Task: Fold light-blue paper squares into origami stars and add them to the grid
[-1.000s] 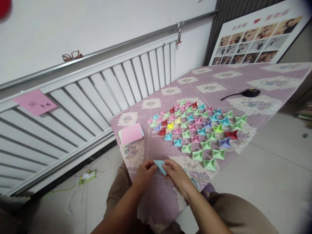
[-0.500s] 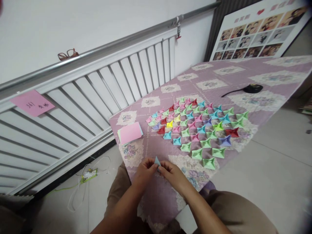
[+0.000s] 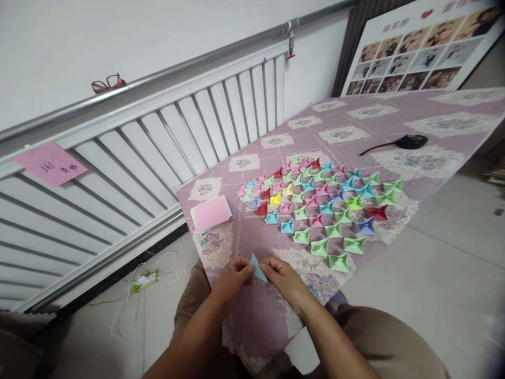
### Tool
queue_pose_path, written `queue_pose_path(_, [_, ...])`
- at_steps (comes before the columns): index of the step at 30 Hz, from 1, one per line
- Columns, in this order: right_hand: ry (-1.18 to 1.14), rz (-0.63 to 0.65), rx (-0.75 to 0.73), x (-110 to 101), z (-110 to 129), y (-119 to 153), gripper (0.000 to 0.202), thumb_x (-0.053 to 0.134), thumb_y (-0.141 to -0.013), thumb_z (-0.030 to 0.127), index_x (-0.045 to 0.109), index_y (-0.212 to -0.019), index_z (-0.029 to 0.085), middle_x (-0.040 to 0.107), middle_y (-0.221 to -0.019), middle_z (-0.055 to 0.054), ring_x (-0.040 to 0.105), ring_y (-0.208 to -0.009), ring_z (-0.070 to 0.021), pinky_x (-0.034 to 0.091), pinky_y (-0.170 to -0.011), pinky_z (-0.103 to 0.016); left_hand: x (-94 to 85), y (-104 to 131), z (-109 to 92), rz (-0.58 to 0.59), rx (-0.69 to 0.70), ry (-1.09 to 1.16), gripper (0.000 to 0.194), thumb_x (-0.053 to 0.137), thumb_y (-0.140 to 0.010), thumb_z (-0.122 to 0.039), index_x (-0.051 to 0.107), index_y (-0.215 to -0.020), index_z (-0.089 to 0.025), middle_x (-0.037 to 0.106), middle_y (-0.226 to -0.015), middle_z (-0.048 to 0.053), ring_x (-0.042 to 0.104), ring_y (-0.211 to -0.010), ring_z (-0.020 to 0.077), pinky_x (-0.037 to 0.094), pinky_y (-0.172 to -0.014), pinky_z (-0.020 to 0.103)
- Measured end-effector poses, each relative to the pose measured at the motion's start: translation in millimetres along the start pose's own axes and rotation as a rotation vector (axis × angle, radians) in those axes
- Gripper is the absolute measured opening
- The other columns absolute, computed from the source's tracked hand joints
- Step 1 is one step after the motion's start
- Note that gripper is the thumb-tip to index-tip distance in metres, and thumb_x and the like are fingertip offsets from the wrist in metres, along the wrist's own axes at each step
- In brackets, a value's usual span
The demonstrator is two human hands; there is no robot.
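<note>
A light blue piece of folded paper [image 3: 259,270], triangular in outline, is held just above the near part of the table. My left hand [image 3: 235,273] pinches its left side between thumb and fingers. On the other side, my right hand [image 3: 279,272] grips the right edge the same way. Beyond my hands lie rows of small folded paper shapes [image 3: 302,236] in green, pink, blue, red, yellow and purple. Left of them rests a stack of paper sheets [image 3: 212,213] with a pink one on top.
A purple floral cloth [image 3: 252,237] covers the table. A black object with a thin strap [image 3: 411,141] lies at the far right. Along the left stands a white radiator [image 3: 173,142] bearing a pink note [image 3: 51,164] and glasses [image 3: 108,84]. A power strip [image 3: 144,282] sits on the floor.
My hands have drawn slightly apart, the right one moving rightward, and more of the light blue paper now shows between them. The view has shifted a little.
</note>
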State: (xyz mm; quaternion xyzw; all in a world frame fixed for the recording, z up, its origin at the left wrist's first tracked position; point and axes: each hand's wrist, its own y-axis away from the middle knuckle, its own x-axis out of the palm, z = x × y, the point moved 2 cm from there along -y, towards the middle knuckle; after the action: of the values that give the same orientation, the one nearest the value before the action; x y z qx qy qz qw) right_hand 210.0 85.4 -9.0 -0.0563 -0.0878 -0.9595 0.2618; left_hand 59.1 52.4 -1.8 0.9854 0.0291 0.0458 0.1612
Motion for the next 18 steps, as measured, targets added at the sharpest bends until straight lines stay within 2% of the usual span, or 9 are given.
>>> queue_pose_path(6, [-0.340, 0.099, 0.106, 10, 0, 4, 0.035, 0.068, -0.072, 0.052, 0.058, -0.072, 0.018, 0.055, -0.062, 0.003, 0.045, -0.056, -0.0088, 0.034, -0.055, -0.023, 5.5, 10, -9, 0.054, -0.081, 0.245, 0.041, 0.083, -0.056, -0.040, 0.052, -0.067, -0.016, 0.055, -0.056, -0.004, 0.048, -0.051, 0.0077, 0.036, -0.054, 0.022])
queue_pose_path(9, [-0.458, 0.130, 0.150, 14, -1, 6, 0.035, 0.073, -0.068, 0.049, 0.058, -0.073, 0.018, 0.056, -0.063, 0.003, 0.049, -0.058, -0.0093, 0.036, -0.055, -0.022, 5.5, 14, -11, 0.099, -0.105, 0.309, 0.042, 0.085, -0.055, -0.038, 0.052, -0.067, -0.015, 0.058, -0.059, -0.003, 0.051, -0.053, 0.0084, 0.039, -0.057, 0.022])
queue_pose_path(18, [-0.509, 0.162, 0.151, 17, -4, 7, 0.035, 0.072, -0.070, 0.049, 0.058, -0.074, 0.018, 0.057, -0.063, 0.002, 0.052, -0.060, -0.0102, 0.037, -0.053, -0.023, 2.2, 19, -14, 0.171, -0.123, 0.367, 0.041, 0.086, -0.054, -0.034, 0.051, -0.065, -0.015, 0.059, -0.060, -0.001, 0.054, -0.055, 0.0096, 0.041, -0.058, 0.023])
